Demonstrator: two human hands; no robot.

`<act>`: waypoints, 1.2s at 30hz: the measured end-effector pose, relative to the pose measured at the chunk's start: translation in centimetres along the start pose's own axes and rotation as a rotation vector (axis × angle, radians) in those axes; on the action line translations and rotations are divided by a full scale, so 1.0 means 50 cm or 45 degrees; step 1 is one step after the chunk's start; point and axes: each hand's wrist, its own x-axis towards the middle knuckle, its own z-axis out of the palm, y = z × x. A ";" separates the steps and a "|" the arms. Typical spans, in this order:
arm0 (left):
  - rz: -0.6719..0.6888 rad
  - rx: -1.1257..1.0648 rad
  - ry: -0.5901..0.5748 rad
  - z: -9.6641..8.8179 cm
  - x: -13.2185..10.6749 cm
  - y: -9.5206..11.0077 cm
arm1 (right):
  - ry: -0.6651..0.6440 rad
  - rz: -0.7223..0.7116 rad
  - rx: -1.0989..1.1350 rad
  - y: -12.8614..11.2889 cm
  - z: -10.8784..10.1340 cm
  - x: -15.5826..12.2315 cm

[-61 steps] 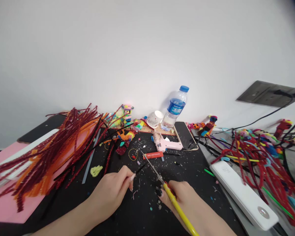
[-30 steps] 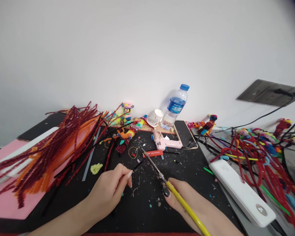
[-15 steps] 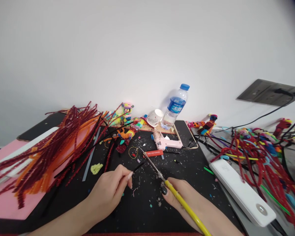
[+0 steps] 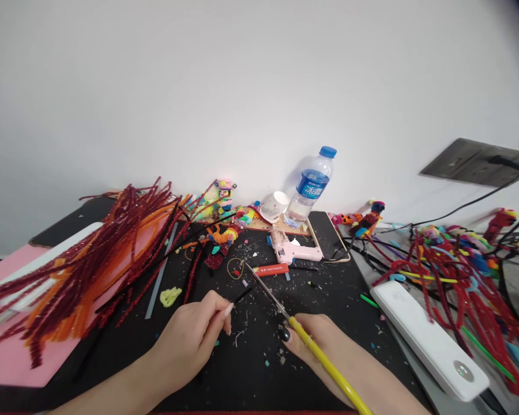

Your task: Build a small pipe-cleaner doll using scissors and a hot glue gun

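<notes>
My left hand [image 4: 199, 331] is closed, thumb and fingertip pinching a short black pipe cleaner [image 4: 243, 294]. Its free end points right, close beside the metal blades of the scissors [image 4: 318, 351]. These scissors, seen edge-on with a long yellow handle, lie in my right hand [image 4: 324, 340], which is closed around them with the thumb on the near side. The blades point up and to the left. Whether they touch the pipe cleaner I cannot tell. Below both hands, small scraps lie over the black mat [image 4: 251, 386].
Red and orange pipe cleaners [image 4: 108, 259] are heaped at left. A pink glue gun [image 4: 292, 249], a red strip [image 4: 273, 270], a paper cup [image 4: 273, 206] and a water bottle [image 4: 310, 187] stand or lie beyond my hands. At right are a white power bank [image 4: 428, 340] and tangled pipe cleaners [image 4: 458, 288].
The view has shifted very slightly, with objects at the right sitting a little farther right. Both hands keep nearly the same pose and hold the same things.
</notes>
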 end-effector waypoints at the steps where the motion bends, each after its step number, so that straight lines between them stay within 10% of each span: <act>1: -0.001 0.001 -0.008 0.000 -0.001 0.000 | 0.009 0.003 0.005 0.000 0.000 0.002; 23: -0.310 -0.150 -0.177 0.019 -0.021 -0.009 | -0.474 0.136 -0.189 -0.052 -0.040 0.064; 36: -0.328 -0.151 -0.167 0.014 -0.018 -0.001 | -0.469 0.098 -0.129 -0.046 -0.040 0.071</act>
